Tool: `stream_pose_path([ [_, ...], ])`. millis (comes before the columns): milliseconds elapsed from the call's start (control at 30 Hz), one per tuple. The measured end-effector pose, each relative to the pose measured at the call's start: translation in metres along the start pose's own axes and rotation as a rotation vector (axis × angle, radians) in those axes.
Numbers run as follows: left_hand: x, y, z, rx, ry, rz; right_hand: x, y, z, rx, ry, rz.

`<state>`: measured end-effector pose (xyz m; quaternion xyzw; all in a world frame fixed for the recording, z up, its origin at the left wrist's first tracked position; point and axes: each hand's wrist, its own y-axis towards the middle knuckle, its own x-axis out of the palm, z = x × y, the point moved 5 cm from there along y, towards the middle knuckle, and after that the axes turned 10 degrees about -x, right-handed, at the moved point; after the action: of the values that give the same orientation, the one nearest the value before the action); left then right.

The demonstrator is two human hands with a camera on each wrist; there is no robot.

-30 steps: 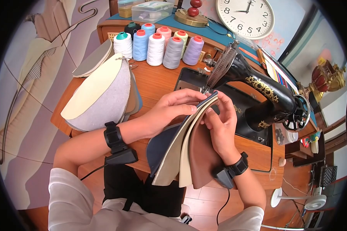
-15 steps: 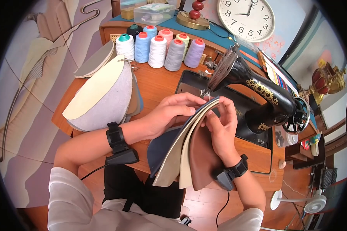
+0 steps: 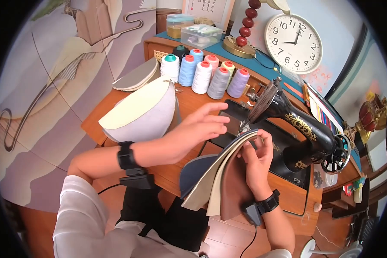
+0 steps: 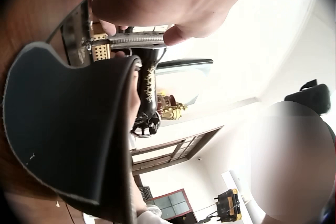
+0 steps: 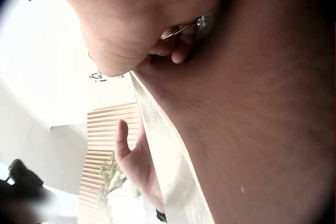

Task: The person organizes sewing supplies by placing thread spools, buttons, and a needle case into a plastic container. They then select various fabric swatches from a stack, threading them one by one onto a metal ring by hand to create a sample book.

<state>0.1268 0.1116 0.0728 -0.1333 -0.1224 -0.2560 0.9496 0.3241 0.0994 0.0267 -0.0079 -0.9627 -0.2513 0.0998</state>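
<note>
Several curved leather-like pieces, navy, beige, cream and brown (image 3: 234,189), hang as a stack from the right hand (image 3: 258,161), whose thumb and fingers pinch their top end. The left hand (image 3: 191,135) is off the stack, up and to its left, with fingers spread and nothing in them. In the left wrist view the navy piece (image 4: 63,124) hangs below the left hand (image 4: 168,3). The right wrist view has the brown piece (image 5: 247,129) close up, the right hand (image 5: 142,19) at its top and the left hand (image 5: 137,166) beyond.
A black sewing machine (image 3: 303,124) stands just beyond the stack. Thread spools (image 3: 202,77) line the table's back. Fanned pale pieces (image 3: 137,107) lie at the left, near scissors-like metal handles. A box (image 3: 201,35), a lamp base (image 3: 239,47) and a clock (image 3: 293,44) are behind.
My left hand has let go of the stack and lifted away to the left, its fingers spreading. The right hand still pinches the pieces. The head view has tilted up and shifted left.
</note>
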Motion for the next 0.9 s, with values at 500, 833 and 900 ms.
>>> stream_pose_path([
  [500, -0.313, 0.016, 0.119, -0.226, 1.308, 0.806, -0.005, 0.0, 0.004, -0.014, -0.007, -0.021],
  [833, -0.349, 0.036, 0.09, -0.249, 1.425, 0.969, -0.007, 0.0, 0.005, -0.036, -0.016, -0.036],
  [900, -0.33, 0.028, 0.1, 0.029, 1.502, 1.049, -0.006, 0.0, 0.005, -0.038, -0.015, -0.044],
])
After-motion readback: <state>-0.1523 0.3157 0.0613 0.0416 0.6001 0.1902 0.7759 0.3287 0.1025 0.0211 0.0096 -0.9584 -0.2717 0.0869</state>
